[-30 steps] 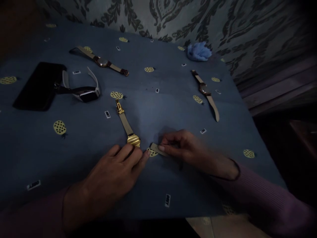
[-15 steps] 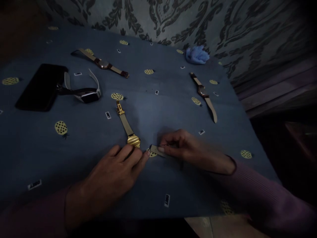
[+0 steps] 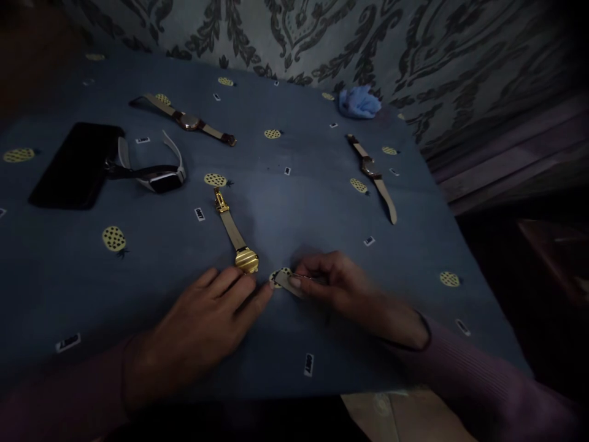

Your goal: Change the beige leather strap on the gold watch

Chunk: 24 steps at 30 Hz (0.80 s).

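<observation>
A gold watch [image 3: 247, 261] lies back up, one grey-beige strap [image 3: 231, 229] running from it to a gold clasp [image 3: 221, 201]. My left hand [image 3: 207, 316] rests palm down at the near edge of its case, fingers stretched out and the fingertips touching or nearly touching it. To its right, my right hand [image 3: 343, 283] is closed in a pinch on a short, loose-looking strap piece [image 3: 286, 283]. A thin metal tool [image 3: 304, 277], too small to name, also sits between those fingers. The strap's far end is hidden under the hand.
Two more watches with beige-backed straps lie apart, one at the far left [image 3: 188, 121], one at right [image 3: 370, 167]. A smartwatch [image 3: 166, 182] leans beside a black phone [image 3: 76, 166]. A crumpled blue cloth [image 3: 359, 102] sits near the wall. The tablecloth [image 3: 161, 270] is blue.
The right hand and the strap piece have shifted slightly; the piece's tip now lies a little lower. The left fingers have barely moved. The whole view has turned slightly.
</observation>
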### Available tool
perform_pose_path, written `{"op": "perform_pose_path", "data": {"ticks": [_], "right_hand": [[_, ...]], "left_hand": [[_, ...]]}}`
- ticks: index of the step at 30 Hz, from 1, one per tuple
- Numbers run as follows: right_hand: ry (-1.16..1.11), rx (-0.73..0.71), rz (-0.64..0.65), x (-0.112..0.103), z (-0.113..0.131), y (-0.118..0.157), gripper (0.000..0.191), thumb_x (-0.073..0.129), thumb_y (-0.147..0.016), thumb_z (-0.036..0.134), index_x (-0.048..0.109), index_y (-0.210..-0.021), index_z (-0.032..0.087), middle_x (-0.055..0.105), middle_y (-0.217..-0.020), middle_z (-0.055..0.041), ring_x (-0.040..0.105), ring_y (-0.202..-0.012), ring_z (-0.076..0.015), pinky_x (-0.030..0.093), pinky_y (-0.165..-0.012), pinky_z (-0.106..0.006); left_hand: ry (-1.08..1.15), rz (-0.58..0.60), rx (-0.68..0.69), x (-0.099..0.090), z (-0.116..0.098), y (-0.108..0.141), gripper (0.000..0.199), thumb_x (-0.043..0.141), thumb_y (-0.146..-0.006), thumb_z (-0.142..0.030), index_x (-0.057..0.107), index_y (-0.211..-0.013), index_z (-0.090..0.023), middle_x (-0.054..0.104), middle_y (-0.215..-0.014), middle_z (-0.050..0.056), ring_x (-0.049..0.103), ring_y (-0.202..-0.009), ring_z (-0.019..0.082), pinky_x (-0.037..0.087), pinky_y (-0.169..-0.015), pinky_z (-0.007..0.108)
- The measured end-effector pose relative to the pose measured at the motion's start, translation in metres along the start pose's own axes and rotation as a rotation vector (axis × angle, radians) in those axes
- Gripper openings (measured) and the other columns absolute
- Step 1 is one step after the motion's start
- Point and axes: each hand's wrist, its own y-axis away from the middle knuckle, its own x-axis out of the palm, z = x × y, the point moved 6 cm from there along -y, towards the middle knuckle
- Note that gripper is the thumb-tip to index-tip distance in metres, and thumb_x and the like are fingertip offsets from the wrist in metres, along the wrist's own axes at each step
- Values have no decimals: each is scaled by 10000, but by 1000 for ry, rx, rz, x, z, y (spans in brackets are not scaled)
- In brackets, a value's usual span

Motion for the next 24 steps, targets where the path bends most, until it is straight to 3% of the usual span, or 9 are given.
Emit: {"op": "perform_pose_path", "data": {"ticks": [13, 15, 19, 22, 24], "right_hand": [[-99, 50, -45, 2, 6, 3, 347, 692, -778, 442, 541, -614, 176, 398, -540, 62, 340, -500, -79, 267, -456, -227], [-145, 54, -51, 2, 4, 4, 339, 686, -783, 440, 555, -628, 169, 411, -553, 56, 356, -512, -81, 279, -464, -225], [-206, 65, -57, 4, 2, 6, 340, 698, -772, 441, 567, -632, 161, 417, -563, 56, 361, -520, -76, 289, -480, -223], [-236, 97, -78, 6, 2, 8, 343, 730, -745, 451, 587, -642, 157, 448, -577, 48, 385, -530, -79, 306, -488, -226], [-268, 110, -96, 8, 2, 9, 351, 753, -720, 463, 599, -649, 156, 475, -589, 41, 408, -542, -85, 326, -499, -230]], "left_hand": [[114, -44, -10, -4, 4, 4, 319, 327, -980, -70, 545, -1207, -123, 640, -1077, 107, 587, -941, 234, 473, -776, 358], [232, -60, -132, -7, 18, 4, 278, 335, -981, -84, 554, -1135, -159, 633, -1021, 72, 595, -893, 214, 478, -758, 346], [464, -130, -537, -7, 61, 7, 68, 495, -942, -233, 515, -994, -195, 592, -896, 23, 593, -798, 186, 475, -714, 327], [636, -95, -775, 4, 86, 6, 344, 598, -869, -357, 465, -1142, -195, 613, -956, 31, 605, -800, 200, 475, -702, 345], [790, -107, -822, 10, 94, -2, 496, 633, -825, -392, 422, -1225, -188, 608, -985, 33, 596, -778, 181, 478, -699, 333]]}}
